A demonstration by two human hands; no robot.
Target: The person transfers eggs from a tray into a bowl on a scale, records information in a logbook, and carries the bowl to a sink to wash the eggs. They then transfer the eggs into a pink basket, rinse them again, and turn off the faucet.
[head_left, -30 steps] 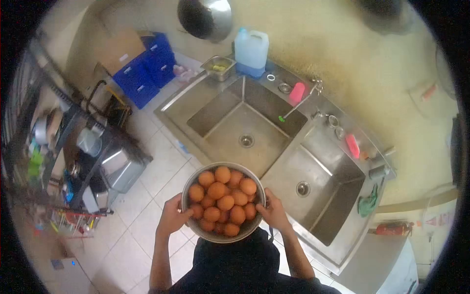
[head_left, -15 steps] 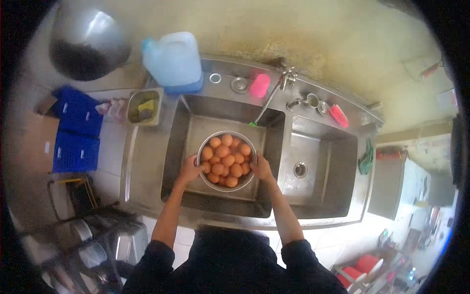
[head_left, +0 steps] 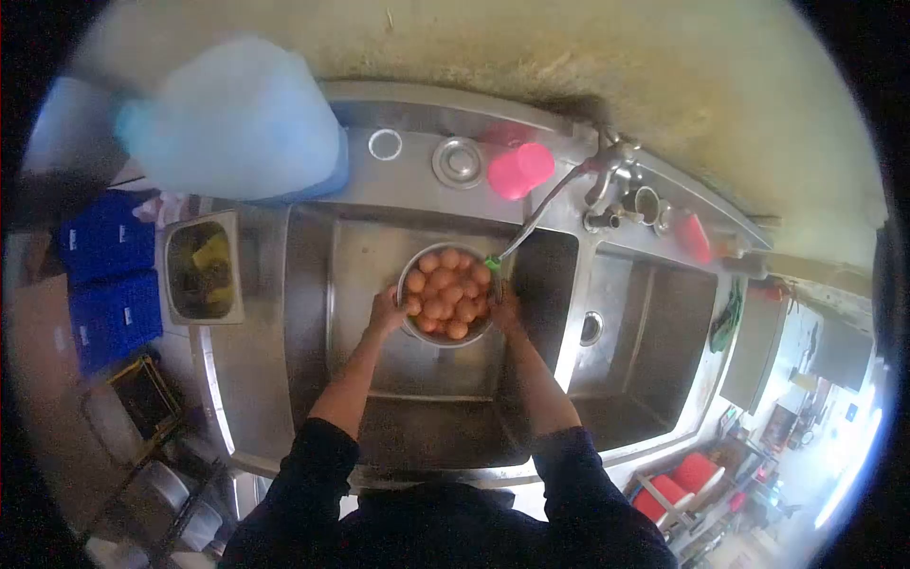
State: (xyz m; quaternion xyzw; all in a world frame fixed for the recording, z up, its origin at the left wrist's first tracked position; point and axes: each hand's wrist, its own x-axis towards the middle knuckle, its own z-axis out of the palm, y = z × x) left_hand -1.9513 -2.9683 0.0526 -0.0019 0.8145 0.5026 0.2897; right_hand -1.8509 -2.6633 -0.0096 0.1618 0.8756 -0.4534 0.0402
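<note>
A round metal bowl (head_left: 409,327) full of brown eggs (head_left: 442,294) is inside the left basin of a steel sink (head_left: 427,384). My left hand (head_left: 388,311) grips the bowl's left rim, and my right hand (head_left: 506,311) holds its right side. The green-tipped spout (head_left: 493,263) of the tap (head_left: 611,166) reaches over the bowl's upper right edge. Both hands have their fingers wrapped at the bowl's sides, partly hidden by it.
Along the back ledge stand a large bluish jug (head_left: 242,123), a metal drain strainer (head_left: 458,162) and a pink cup (head_left: 520,172). A rectangular metal container (head_left: 234,308) is on the left. The right basin (head_left: 602,379) has a drain. Blue crates (head_left: 114,322) stand far left.
The view has moved closer to the sink's back. The bowl, held in both hands, has moved toward the back of the basin, and its edge is now by the tap spout.
</note>
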